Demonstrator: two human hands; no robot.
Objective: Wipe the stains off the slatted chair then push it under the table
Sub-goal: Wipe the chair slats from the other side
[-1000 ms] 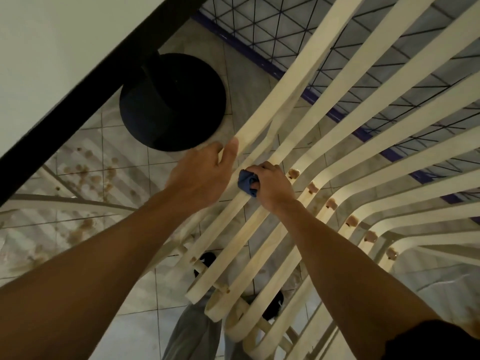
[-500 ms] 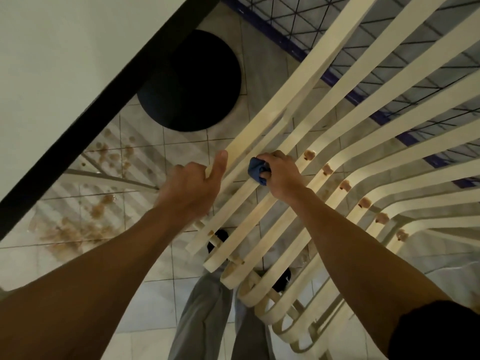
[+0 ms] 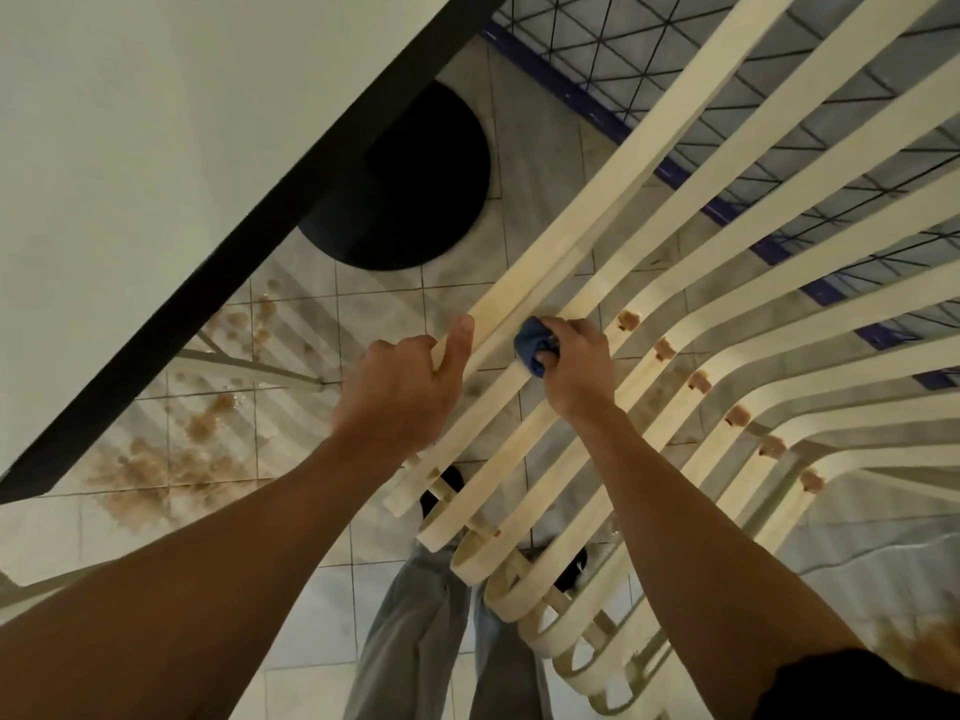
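The cream slatted chair [image 3: 717,252] fills the right half of the view, its curved slats running from lower middle to upper right. Brown stain blobs [image 3: 698,381] sit in a row at the bend of several slats. My left hand [image 3: 410,387] grips the leftmost slat, thumb lying along its top. My right hand [image 3: 576,371] holds a bunched dark blue cloth [image 3: 532,345] and presses it on the second slat, just left of the nearest stain. The white table [image 3: 156,148] with a black edge takes up the upper left.
The table's round black base [image 3: 415,200] stands on the tiled floor beyond my hands. Brown spills [image 3: 171,454] mark the floor tiles under the table's edge. A black wire grid with a blue rail [image 3: 727,210] lies behind the chair. My legs and shoes show below.
The view has shifted a little. My left thumb now lies flatter along the slat. The cloth hand stays at nearly the same spot on the second slat.
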